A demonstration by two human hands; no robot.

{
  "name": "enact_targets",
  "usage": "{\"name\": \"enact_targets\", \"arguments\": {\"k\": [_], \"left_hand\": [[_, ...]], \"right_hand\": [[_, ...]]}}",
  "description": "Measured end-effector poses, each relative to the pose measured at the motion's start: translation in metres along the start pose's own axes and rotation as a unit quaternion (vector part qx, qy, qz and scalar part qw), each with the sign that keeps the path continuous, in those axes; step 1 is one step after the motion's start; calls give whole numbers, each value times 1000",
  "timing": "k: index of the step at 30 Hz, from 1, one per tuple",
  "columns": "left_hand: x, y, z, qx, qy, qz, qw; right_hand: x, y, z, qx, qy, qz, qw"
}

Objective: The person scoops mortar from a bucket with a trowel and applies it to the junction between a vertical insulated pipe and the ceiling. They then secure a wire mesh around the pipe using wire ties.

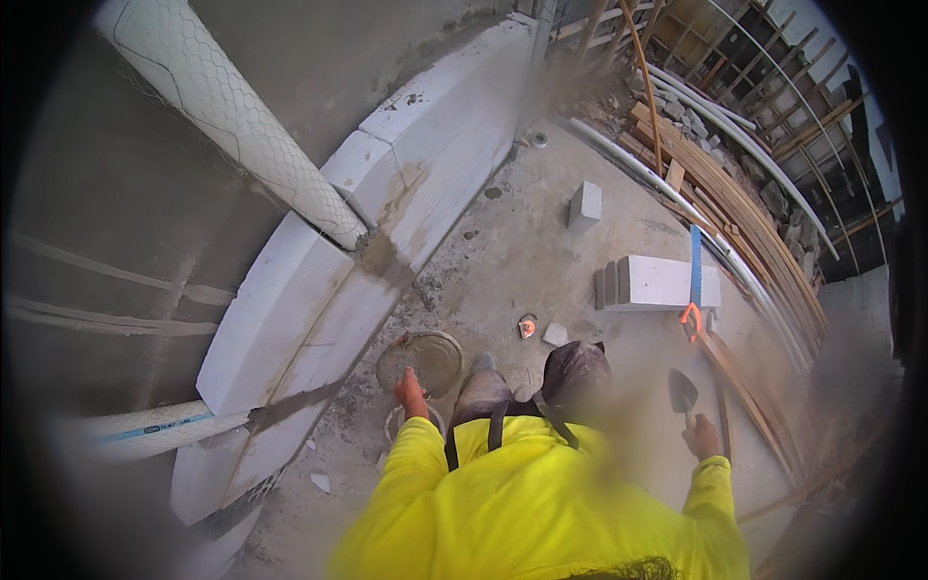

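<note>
My left hand (411,390) is closed at the near rim of a round bucket (454,340) filled with grey mortar (425,360). Part of a second round container (394,422) shows just below that hand, mostly hidden by my arm. Out to the right, my right hand (703,438) grips the handle of a pointing trowel (682,390). The trowel's dark, pointed blade is aimed away from me and looks free of any load. Both my arms wear bright yellow sleeves.
On the left runs a low white block wall (319,319) with mesh-wrapped pipes (232,106) across it. White blocks (667,282), a blue-bladed handsaw (696,271) and an orange-and-white object (527,327) lie ahead. Long planks (735,213) and white pipes (667,193) line the right.
</note>
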State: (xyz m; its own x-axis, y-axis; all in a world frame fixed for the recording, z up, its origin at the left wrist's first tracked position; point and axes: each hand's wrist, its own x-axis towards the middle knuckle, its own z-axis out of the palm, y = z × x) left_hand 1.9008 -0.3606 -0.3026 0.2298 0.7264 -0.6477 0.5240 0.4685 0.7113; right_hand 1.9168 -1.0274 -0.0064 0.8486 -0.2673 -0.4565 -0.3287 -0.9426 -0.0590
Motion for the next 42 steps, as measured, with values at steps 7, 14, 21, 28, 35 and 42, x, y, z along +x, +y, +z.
{"name": "enact_targets", "arguments": {"k": [7, 14, 21, 28, 35, 42], "left_hand": [[97, 29, 153, 61, 10, 11, 998], [181, -56, 266, 82, 55, -3, 995], [187, -72, 332, -53, 101, -90, 989], [166, -159, 343, -59, 159, -25, 985], [47, -115, 226, 131, 125, 18, 983], [-130, -111, 194, 250, 43, -174, 951]], "right_hand": [[123, -58, -41, -18, -26, -32, 999], [289, -169, -18, 115, -145, -228, 956], [468, -376, -2, -194, -200, -386, 879], [514, -497, 111, -226, -270, -471, 809], [503, -541, 325, -318, -277, -526, 739], [498, -522, 470, -281, -280, -552, 733]]}}
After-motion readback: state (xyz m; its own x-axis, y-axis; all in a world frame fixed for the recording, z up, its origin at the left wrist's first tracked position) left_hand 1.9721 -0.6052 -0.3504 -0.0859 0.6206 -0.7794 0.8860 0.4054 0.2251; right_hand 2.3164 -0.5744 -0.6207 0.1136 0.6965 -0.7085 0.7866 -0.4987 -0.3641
